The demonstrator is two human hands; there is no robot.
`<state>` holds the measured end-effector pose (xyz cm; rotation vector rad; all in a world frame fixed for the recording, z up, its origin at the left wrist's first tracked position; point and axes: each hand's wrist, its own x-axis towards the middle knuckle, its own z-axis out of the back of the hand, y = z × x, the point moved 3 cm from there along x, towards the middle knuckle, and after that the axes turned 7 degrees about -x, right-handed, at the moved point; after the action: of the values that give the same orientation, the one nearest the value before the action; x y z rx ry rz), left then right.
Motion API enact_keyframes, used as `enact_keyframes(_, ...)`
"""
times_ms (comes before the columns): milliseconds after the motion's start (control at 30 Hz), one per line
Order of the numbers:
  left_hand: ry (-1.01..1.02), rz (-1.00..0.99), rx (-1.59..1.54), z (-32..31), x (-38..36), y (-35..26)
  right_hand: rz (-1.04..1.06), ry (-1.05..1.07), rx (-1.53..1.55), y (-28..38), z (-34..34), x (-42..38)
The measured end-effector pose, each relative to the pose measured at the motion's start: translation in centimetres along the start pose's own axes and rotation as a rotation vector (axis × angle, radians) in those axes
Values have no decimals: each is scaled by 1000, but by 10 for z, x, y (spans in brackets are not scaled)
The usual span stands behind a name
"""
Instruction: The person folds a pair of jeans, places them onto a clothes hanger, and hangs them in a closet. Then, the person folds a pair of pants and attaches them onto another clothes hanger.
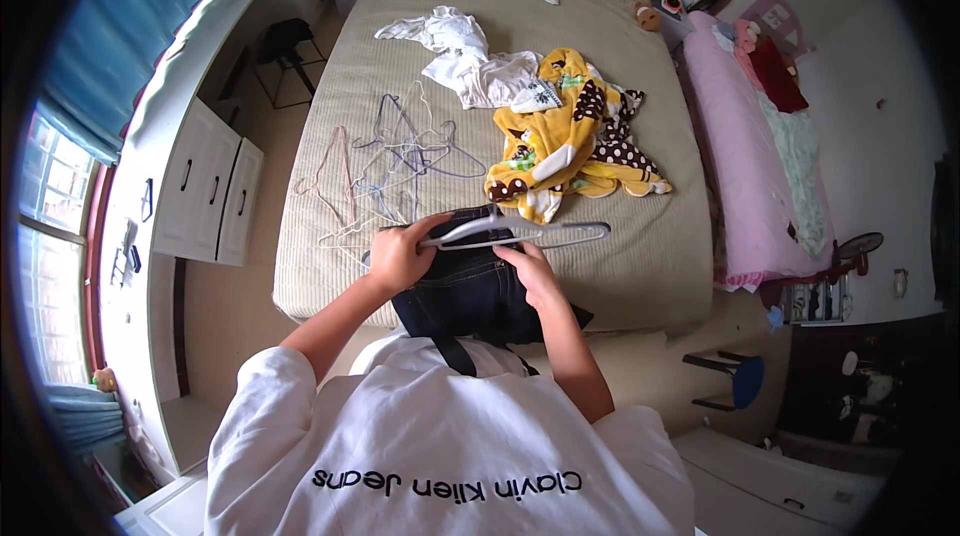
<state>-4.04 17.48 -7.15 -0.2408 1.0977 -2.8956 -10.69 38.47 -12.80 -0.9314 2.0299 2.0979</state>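
Note:
Dark blue jeans (460, 298) hang in front of me at the bed's near edge, their upper part between my hands. A light grey hanger (575, 233) lies across the top of the jeans, its right end sticking out past my right hand. My left hand (402, 254) is closed round the left side of the hanger and the cloth. With its fingers bent at the cloth's right edge, just under the hanger, my right hand (528, 271) grips the jeans. The hanger's left end is hidden behind my left hand.
Several loose hangers (405, 151) lie on the bed (330, 286) beyond my left hand. White clothes (470, 61) and a yellow patterned garment (560, 136) lie farther back. A pink-covered bed (735, 156) stands at the right, a blue stool (745, 381) at the lower right.

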Motion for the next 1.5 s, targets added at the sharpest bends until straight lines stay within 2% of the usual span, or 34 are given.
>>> enact_keyframes(67, 33, -142, -51, 4, -3, -11, -8, 4, 77, -11, 6, 12)
enact_keyframes(100, 78, -214, -17, 2, -4, -11, -93, -60, 94, -12, 8, 16)
enact_keyframes(133, 117, -241, 30, 6, -4, -17, -28, 2, 246, -11, 8, 16)
enact_keyframes(200, 158, -337, -38, 3, -2, -12, 17, -90, 225, -9, 12, 15)
enact_keyframes(333, 311, -311, -180, 13, -1, -20, 255, -116, 298, -6, 14, 11)
enact_keyframes(400, 424, -293, -281, 15, -4, -18, 265, -138, 271, -4, 15, 6)
enact_keyframes(433, 369, -372, -465, 9, -4, -10, 262, -129, 246, -5, 17, 4)
enact_keyframes(533, 418, 134, -908, -3, -13, 8, 249, -116, 193, -5, 24, -2)
enact_keyframes(567, 416, 147, -884, -4, -11, 12, 241, -118, 189, -4, 25, -3)
enact_keyframes(667, 192, 267, -972, -14, -11, 29, 243, -109, 177, 1, 27, -5)
enact_keyframes(700, 180, 333, -995, -13, -10, 34, 238, -101, 177, -1, 28, -3)
enact_keyframes(800, -61, 108, -349, -3, -11, 31, 175, -102, 199, -7, 33, 0)
enact_keyframes(833, -76, 88, -291, -8, -10, 43, 146, -107, 210, -7, 33, 0)
enact_keyframes(900, 44, 230, -347, -17, -6, 55, 173, -64, 211, 0, 31, -4)
enact_keyframes(967, 347, 390, -840, -31, 0, 73, 191, -15, 190, 4, 31, -7)
enact_keyframes(1000, 525, 452, -877, -24, 7, 60, 175, -3, 192, 4, 30, -6)
enact_keyframes(1067, 658, 471, -999, -24, 3, 44, 148, 15, 197, 1, 32, -4)
enact_keyframes(1233, 510, 456, -946, -35, -10, 39, 118, -81, 186, 1, 37, -5)
enact_keyframes(1300, 457, 446, -933, -40, -14, 38, 180, -97, 192, -4, 40, -3)
enact_keyframes(1400, 399, 576, -996, -45, -22, 42, 285, -214, 116, -17, 46, 1)
enact_keyframes(1467, 309, 532, -1002, -50, -26, 44, 393, -295, 139, -36, 55, 12)
enact_keyframes(1500, 261, 519, -987, -59, -28, 54, 358, -319, 249, -36, 56, 10)
